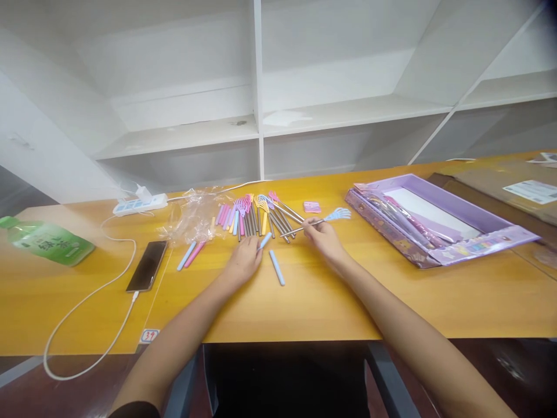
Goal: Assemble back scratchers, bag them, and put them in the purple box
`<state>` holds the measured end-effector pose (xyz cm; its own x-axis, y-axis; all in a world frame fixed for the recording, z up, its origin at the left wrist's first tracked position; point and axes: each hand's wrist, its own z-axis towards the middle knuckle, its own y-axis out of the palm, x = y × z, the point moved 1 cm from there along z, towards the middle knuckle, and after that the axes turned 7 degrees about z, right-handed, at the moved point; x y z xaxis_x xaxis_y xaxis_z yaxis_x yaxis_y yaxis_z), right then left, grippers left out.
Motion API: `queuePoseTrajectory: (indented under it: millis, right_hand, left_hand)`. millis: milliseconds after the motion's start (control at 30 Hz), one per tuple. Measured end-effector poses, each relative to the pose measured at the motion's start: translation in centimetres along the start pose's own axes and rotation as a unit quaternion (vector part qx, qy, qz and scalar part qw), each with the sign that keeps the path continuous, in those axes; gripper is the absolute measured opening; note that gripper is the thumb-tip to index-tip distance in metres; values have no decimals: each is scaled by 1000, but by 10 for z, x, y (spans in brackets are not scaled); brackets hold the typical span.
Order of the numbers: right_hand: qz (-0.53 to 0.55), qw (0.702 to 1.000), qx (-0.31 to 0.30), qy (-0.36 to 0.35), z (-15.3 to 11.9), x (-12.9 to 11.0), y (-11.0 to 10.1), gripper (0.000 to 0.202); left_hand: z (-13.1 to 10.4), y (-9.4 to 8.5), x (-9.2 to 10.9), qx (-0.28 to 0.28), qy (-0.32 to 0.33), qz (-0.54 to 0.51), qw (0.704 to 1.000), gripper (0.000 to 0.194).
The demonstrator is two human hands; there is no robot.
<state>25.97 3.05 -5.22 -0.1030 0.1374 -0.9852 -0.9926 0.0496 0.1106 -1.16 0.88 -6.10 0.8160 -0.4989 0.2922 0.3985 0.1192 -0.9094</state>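
In my right hand [325,239] is a back scratcher with a metal rod and a light-blue claw-shaped head [338,214]; the rod points left and the head right. My left hand [244,259] is closed around a short light-blue handle tube [264,240], a little left of the rod's end. A second blue handle tube [277,267] lies on the table between my hands. Beyond them is a row of metal rods [249,223] with pink, yellow and purple claw heads. Several coloured handle tubes [224,215] lie to its left.
Crumpled clear plastic [191,215] lies behind a blue tube [186,256] and a pink tube [194,254]. At left are a phone [147,267] on a cable, a power strip [140,204] and a green bottle [47,241]. A purple box [474,203] and cardboard [500,180] occupy the right.
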Motion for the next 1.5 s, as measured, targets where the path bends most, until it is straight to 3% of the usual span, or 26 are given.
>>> queuePoseTrajectory:
  millis: [133,267,400,600,1267,1433,1500]
  right_hand:
    - [158,987,-13,31,1,-3,-11,44]
    - [214,976,-29,35,-3,-8,-14,41]
    - [214,975,-48,31,-10,-7,-2,38]
    - [224,971,-65,46,-16,-5,9,38]
    - [174,980,-96,16,-23,-7,10,42]
    - [179,973,-137,52,-25,-5,14,48]
    - [151,968,-181,89,-26,-10,11,51]
  left_hand:
    - [0,-14,-10,6,-2,-41,999,35]
    - [1,-33,-21,-18,34,-39,999,31]
    - [0,-43,-21,-28,56,-61,996,29]
    - [-2,-40,-15,-14,86,-69,994,33]
    - [-4,-31,-22,6,107,-46,993,40]
    - [-6,-20,-19,20,110,-69,991,40]
    - [-4,-23,-21,16,112,-56,992,39]
